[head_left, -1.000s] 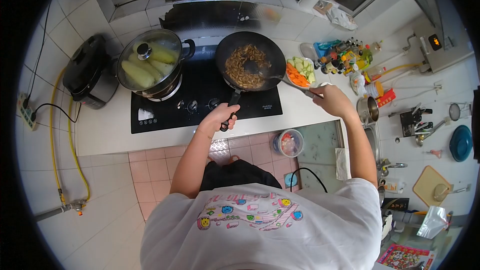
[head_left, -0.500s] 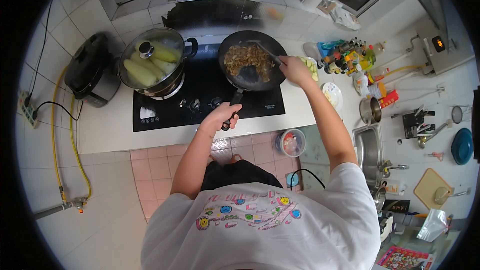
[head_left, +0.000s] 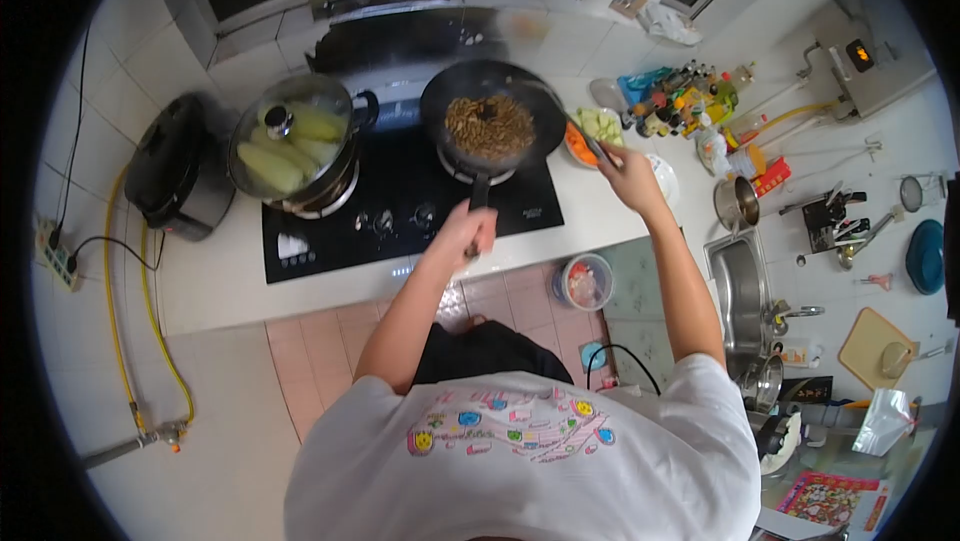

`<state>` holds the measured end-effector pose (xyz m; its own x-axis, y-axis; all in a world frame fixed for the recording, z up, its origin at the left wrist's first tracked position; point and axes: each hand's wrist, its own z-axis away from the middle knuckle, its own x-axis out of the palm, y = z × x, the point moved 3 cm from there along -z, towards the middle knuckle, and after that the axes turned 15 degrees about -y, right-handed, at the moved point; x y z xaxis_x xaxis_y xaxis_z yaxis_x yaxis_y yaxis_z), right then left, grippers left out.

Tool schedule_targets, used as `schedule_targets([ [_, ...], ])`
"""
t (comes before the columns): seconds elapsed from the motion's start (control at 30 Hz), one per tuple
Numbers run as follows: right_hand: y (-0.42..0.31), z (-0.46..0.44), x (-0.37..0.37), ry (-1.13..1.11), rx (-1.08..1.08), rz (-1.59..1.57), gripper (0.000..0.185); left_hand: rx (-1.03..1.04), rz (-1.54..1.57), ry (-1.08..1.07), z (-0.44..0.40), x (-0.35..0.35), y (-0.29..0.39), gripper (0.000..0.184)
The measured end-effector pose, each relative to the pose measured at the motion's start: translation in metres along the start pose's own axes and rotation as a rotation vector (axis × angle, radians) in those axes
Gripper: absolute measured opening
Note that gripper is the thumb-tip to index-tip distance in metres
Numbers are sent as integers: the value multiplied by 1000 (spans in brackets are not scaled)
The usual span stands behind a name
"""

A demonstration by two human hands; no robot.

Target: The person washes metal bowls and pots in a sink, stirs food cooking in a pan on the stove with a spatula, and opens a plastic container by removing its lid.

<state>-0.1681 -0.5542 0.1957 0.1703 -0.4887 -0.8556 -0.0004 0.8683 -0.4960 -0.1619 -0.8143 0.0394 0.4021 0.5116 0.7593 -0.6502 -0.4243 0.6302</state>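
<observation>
My left hand (head_left: 468, 233) is closed round the handle (head_left: 480, 193) of a black frying pan (head_left: 545, 121). Brown strips of cooked food (head_left: 490, 129) lie gathered in the middle of the pan. A part of the burner ring shows below the pan's near edge, so the pan looks raised or tipped. To the right of the pan, my right hand (head_left: 632, 179) grips a spatula (head_left: 592, 144) by its handle. The spatula's far end is blurred near the pan's right rim. Beyond that hand are orange pieces (head_left: 578, 145) and pale green slices (head_left: 601, 125).
A glass-lidded pot (head_left: 350, 146) with corn cobs stands on the left burner. Farther left is a black electric cooker (head_left: 180, 171). Bottles (head_left: 690, 106) crowd the right back corner, and a sink (head_left: 738, 291) lies at right. A bin (head_left: 584, 283) stands on the floor.
My right hand has drawn the spatula out of the food, to the right and nearer me. The food has bunched together, and the pan has shifted, showing the burner ring beneath.
</observation>
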Motion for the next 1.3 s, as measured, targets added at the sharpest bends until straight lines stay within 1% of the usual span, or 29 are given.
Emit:
schedule_targets([
  [0.03, 7, 12, -7, 14, -28, -6, 38, 22, -89, 38, 29, 10, -5, 13],
  [0.07, 22, 23, -13, -51, 51, -24, 37, -61, -67, 177, 53, 24, 0, 7],
  [0.1, 23, 16, -19, -60, 77, -114, 37, -54, -38, 83, 64, 26, 0, 11],
  [0.17, 32, 34, -8, -152, 195, -310, 37, 2, -141, 185, 42, 21, 7, 9],
  [0.2, 19, 32, -3, -93, 107, -251, 38, 25, -205, 43, 26, 19, 12, 17],
  [0.23, 14, 34, 3, -83, 90, -216, 38, 37, -92, 30, 6, 11, 12, 22],
  [0.3, 10, 33, 0, -45, 40, -134, 39, 39, -45, 8, 3, 12, 16, 21],
  [0.33, 29, 36, 4, -29, -51, -165, 38, 34, -105, 39, 16, 13, 15, 21],
  [0.37, 36, 54, 2, -89, 12, -250, 39, 21, -164, 79, 41, 18, 6, 20],
  [0.4, 37, 70, -3, -139, 62, -331, 39, -35, -150, 266, 57, 22, 1, 17],
  [0.43, 32, 71, -11, -186, 106, -409, 40, -49, -52, 124, 70, 30, 0, 15],
  [0.5, 16, 75, -5, -211, 141, -365, 40, -33, -90, 195, 53, 36, 12, 23],
  [0.53, 6, 66, 0, -204, 141, -306, 41, 25, -159, 91, 35, 25, 14, 25],
  [0.57, -1, 52, -1, -182, 123, -241, 41, 44, 46, -30, 10, 10, 9, 28],
  [0.63, 6, 46, 4, -179, 67, -146, 39, 48, 99, 43, -2, 10, 14, 26],
  [0.7, 11, 53, -6, -128, -56, -40, 38, 55, -170, 103, 33, 9, -3, 18],
  [0.77, 18, 76, -21, -169, -41, -131, 38, -31, -227, 348, 89, 33, -10, 12],
  [0.83, 15, 97, -32, -275, 40, -221, 40, -97, -189, 105, 104, 45, 1, 10],
  [0.87, 9, 96, -31, -275, 24, -206, 40, -83, -261, 357, 85, 42, 11, 18],
  [0.9, 3, 88, -32, -269, 11, -185, 40, -68, -150, 149, 63, 27, 8, 29],
  [0.93, 5, 78, -27, -259, -23, -160, 41, 5, -72, 39, 34, 24, 14, 36],
  [1.03, -4, 62, -16, -196, -23, -198, 41, 2, 200, 57, -8, 24, 28, 26],
  [1.07, -6, 69, -20, -209, 24, -230, 41, 32, 118, 12, 3, 24, 24, 23],
  [1.1, -3, 84, -22, -205, 2, -223, 41, 67, 31, -33, 23, 23, 15, 20],
  [1.13, 5, 105, -24, -202, -22, -218, 41, 29, -23, 34, 53, 31, 12, 17],
  [1.17, 4, 99, -33, -183, -49, -222, 41, -55, -196, 391, 74, 45, 15, 28],
  [1.2, 3, 93, -42, -165, -75, -226, 41, -33, -182, 299, 76, 48, 26, 31],
  [1.27, 3, 110, -30, -248, -18, -321, 41, 63, -78, 17, 74, 58, 36, 33],
  [1.3, -5, 96, -26, -245, -67, -297, 40, 82, -15, -29, 42, 42, 39, 33],
])
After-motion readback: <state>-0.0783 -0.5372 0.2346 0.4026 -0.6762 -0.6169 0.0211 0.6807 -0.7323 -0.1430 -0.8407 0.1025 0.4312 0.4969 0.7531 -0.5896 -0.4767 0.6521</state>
